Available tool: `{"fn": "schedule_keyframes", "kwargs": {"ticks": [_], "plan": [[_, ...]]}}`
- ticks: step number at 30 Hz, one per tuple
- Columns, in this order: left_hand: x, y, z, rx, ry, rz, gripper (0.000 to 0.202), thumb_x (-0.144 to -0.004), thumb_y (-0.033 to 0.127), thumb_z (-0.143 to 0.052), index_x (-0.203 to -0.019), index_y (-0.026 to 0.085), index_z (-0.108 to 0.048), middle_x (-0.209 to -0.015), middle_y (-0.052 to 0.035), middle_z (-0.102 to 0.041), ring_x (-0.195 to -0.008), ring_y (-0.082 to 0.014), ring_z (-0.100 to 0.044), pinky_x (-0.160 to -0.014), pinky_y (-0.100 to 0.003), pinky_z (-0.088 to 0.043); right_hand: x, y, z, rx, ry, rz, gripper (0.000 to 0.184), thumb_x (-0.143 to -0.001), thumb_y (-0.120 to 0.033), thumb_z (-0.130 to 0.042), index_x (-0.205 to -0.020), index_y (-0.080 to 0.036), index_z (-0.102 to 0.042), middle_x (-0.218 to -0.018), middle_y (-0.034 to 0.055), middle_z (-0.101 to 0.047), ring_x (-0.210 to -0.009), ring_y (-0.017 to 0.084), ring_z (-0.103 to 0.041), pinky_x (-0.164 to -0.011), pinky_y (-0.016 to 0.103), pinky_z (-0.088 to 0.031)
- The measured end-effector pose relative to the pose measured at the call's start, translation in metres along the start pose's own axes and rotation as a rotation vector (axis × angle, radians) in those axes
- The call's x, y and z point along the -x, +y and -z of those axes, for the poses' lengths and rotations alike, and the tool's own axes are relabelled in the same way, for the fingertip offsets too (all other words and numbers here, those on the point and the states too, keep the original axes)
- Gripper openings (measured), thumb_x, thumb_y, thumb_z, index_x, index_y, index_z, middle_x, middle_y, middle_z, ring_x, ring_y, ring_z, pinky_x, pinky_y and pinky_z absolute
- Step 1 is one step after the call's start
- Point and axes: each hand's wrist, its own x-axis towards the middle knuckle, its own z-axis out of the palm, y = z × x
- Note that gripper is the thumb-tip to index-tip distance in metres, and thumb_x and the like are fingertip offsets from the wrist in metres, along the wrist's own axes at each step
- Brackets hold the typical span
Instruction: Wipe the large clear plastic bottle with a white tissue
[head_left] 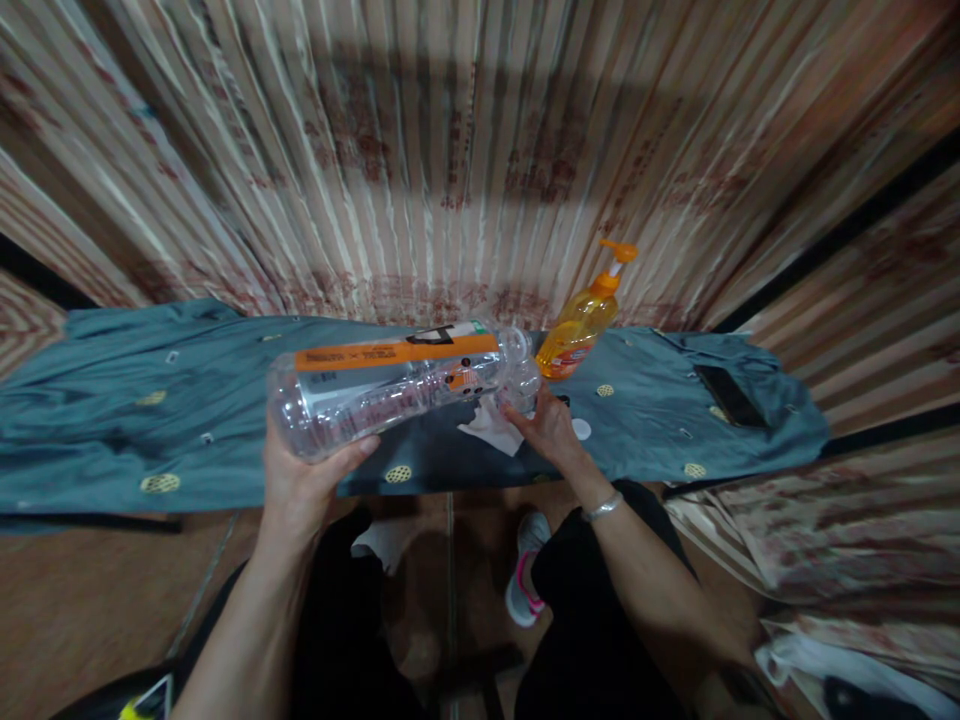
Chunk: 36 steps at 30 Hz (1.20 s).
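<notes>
My left hand (304, 480) is closed around the base of a large clear plastic bottle (390, 378) with an orange and grey label. The bottle lies almost level above the cloth, its neck pointing right. My right hand (553, 428) is closed on a small clear plastic container (519, 385), which sits against or just beside the bottle's neck; its exact shape is hard to make out. Under it lies a crumpled white tissue (493, 428). A round white disc (581, 429) rests close to my right wrist. Behind my right hand stands a pump bottle (581, 325) of orange liquid.
A blue-green patterned cloth (210, 400) covers the narrow table. A dark phone-like slab (729, 395) lies at its right. Pleated striped curtains (450, 150) hang right behind the table, with dark frame bars at both sides. My legs are beneath the front edge.
</notes>
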Motion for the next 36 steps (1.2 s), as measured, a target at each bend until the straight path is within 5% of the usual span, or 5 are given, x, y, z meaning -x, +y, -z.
{"fn": "schedule_keyframes", "kwargs": {"ticks": [6,11,19,24,36], "plan": [[0.0004,0.0006,-0.0012,-0.004,-0.031,-0.014,0.11,-0.041,0.048,-0.119,-0.138,0.026,-0.073,-0.138,-0.008,-0.082,-0.118,-0.0286,-0.082,-0.106,-0.038,-0.068,-0.0005,-0.0048,0.0019,-0.016,0.003,-0.015,0.077,-0.096,-0.034,-0.083,-0.167,-0.02,-0.057,-0.129,0.024,-0.087,-0.115,0.044,-0.087,-0.1,0.07,-0.072],[0.0003,0.0047,-0.0044,0.009,0.006,0.025,0.114,-0.033,0.046,-0.12,-0.134,0.025,-0.073,-0.133,-0.0077,-0.083,-0.113,-0.0267,-0.082,-0.1,-0.033,-0.068,-0.0003,-0.0064,0.0031,-0.03,0.026,-0.009,0.088,-0.096,-0.039,-0.084,-0.175,-0.02,-0.049,-0.119,0.0217,-0.089,-0.106,0.044,-0.088,-0.095,0.072,-0.073],[0.0003,0.0044,-0.0025,-0.01,-0.003,-0.003,0.108,-0.035,0.045,-0.119,-0.132,0.028,-0.074,-0.132,-0.0061,-0.084,-0.112,-0.0272,-0.083,-0.101,-0.037,-0.07,-0.001,-0.0071,0.0051,-0.021,0.005,-0.015,0.082,-0.094,-0.036,-0.084,-0.17,-0.022,-0.055,-0.121,0.0213,-0.089,-0.108,0.044,-0.088,-0.096,0.069,-0.074],[0.0012,0.004,-0.004,0.031,0.022,-0.001,0.109,-0.031,0.04,-0.12,-0.13,0.026,-0.075,-0.131,-0.0059,-0.084,-0.108,-0.0227,-0.083,-0.091,-0.028,-0.07,-0.0006,-0.0071,0.0044,-0.019,0.007,-0.019,0.079,-0.096,-0.035,-0.084,-0.168,-0.021,-0.055,-0.122,0.0229,-0.088,-0.109,0.044,-0.088,-0.095,0.069,-0.073],[-0.0005,-0.0017,0.0021,-0.023,-0.037,-0.037,0.106,-0.041,0.048,-0.119,-0.135,0.029,-0.074,-0.137,-0.0069,-0.081,-0.117,-0.0283,-0.083,-0.098,-0.036,-0.071,-0.0007,-0.0056,0.0041,-0.051,0.023,0.007,0.083,-0.096,-0.039,-0.084,-0.172,-0.022,-0.053,-0.122,0.0215,-0.088,-0.108,0.043,-0.087,-0.097,0.07,-0.073]]}}
